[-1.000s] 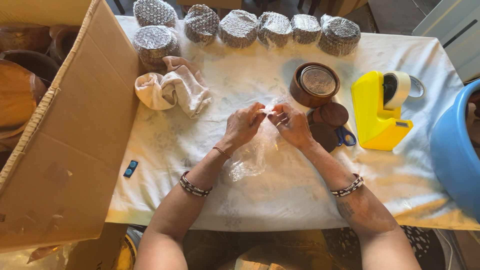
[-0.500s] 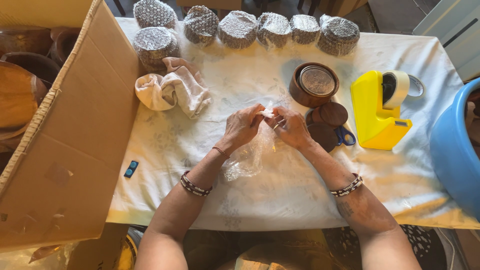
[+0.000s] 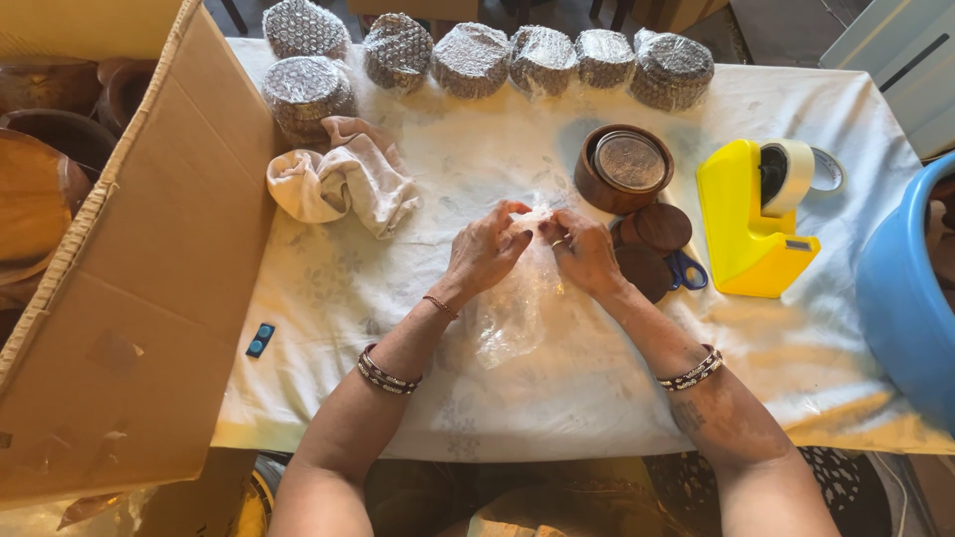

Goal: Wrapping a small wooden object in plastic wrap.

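My left hand (image 3: 489, 249) and my right hand (image 3: 580, 251) meet over the middle of the table, both pinching the top edge of a clear bubble-wrap sheet (image 3: 514, 310). The sheet hangs and lies toward me between my wrists. Just beyond my right hand stands a round wooden bowl (image 3: 624, 166) with a metal lid inside. Dark wooden discs (image 3: 652, 239) lie beside my right hand, with blue-handled scissors (image 3: 686, 270) partly under them.
Several bubble-wrapped round items (image 3: 474, 57) line the far edge. A crumpled cloth (image 3: 343, 179) lies at left. A yellow tape dispenser (image 3: 756, 219) stands at right, beside a blue tub (image 3: 905, 298). An open cardboard box (image 3: 129, 268) borders the table's left; a small blue object (image 3: 260, 338) lies nearby.
My hands have shifted slightly, and the bubble wrap has spread out wider and moved to the right beneath them.
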